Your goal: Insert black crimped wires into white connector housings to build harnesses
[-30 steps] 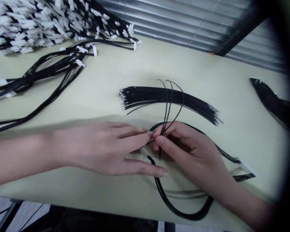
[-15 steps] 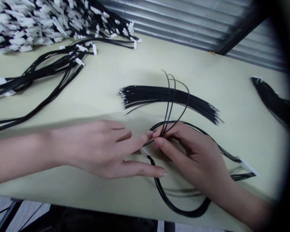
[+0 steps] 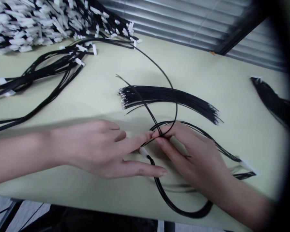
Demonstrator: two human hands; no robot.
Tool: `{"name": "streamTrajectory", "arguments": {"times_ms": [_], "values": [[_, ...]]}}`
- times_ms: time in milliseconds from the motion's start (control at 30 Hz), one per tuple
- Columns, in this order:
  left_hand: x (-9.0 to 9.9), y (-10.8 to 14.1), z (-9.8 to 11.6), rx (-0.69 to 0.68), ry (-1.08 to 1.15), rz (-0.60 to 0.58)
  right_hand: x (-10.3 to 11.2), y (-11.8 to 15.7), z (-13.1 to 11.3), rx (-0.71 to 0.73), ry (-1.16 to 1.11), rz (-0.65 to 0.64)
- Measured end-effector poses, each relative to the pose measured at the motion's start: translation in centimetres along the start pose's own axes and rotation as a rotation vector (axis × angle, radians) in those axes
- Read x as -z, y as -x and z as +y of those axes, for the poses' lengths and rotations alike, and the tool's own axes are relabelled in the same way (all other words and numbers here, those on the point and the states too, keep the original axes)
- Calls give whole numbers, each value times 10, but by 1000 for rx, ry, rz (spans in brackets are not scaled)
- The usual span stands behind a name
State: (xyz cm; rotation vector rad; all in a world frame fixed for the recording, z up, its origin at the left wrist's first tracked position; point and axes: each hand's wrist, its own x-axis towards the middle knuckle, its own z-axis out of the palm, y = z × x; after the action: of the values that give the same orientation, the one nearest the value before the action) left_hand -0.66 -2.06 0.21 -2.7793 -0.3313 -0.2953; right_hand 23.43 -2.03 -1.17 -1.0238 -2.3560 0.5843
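My right hand (image 3: 195, 154) pinches thin black wires (image 3: 147, 108) between thumb and index finger. Some of their length sticks up to the left, and one wire bows out in a wide loop to the right. My left hand (image 3: 99, 149) lies palm down, thumb stretched out and apart, index fingertip touching the wires beside the right fingertips. Its other fingers are partly hidden. Just under the left index finger is a white connector (image 3: 144, 152), partly covered. From it a black cable bundle (image 3: 168, 199) curves below my hands toward another white connector (image 3: 248, 167) at the right.
Behind my hands a bundle of cut black wires (image 3: 157, 93) with metal tips lies on the pale table (image 3: 99, 77). Finished-looking cables (image 3: 50, 69) with white connectors lie left, below a large pile (image 3: 31, 25). Another black bundle (image 3: 270, 96) is at right, near the blinds (image 3: 174, 19).
The free ends of the pinched wires have swung left, and one wire now loops wide upward and right. My right hand has shifted slightly; the left hand stays nearly still.
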Motion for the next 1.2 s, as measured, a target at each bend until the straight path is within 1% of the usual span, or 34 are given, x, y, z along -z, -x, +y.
{"name": "streamTrajectory", "arguments": {"times_ms": [167, 300, 500, 667, 767, 833, 1000, 1200], "values": [[-1, 0, 0, -11, -17, -3, -4, 0, -4, 99, -2, 41], [1, 0, 0, -3, -7, -35, -5, 2, -5, 140, -9, 21], [0, 0, 0, 10, -2, -16, -6, 2, -5, 144, -43, 33], [0, 0, -1, -10, 0, -27, -1, 2, -8, 117, -52, 68], [-1, 0, -1, -6, 8, -27, -1, 2, -9, 113, -49, 63], [-2, 1, -1, -6, 4, -6, -3, 1, -8, 131, -42, 66], [-5, 1, 0, 1, -35, 23, -8, 0, -7, 211, -32, 128], [-7, 1, 2, 25, -32, 23, -8, 0, -6, 194, -43, 130]]}}
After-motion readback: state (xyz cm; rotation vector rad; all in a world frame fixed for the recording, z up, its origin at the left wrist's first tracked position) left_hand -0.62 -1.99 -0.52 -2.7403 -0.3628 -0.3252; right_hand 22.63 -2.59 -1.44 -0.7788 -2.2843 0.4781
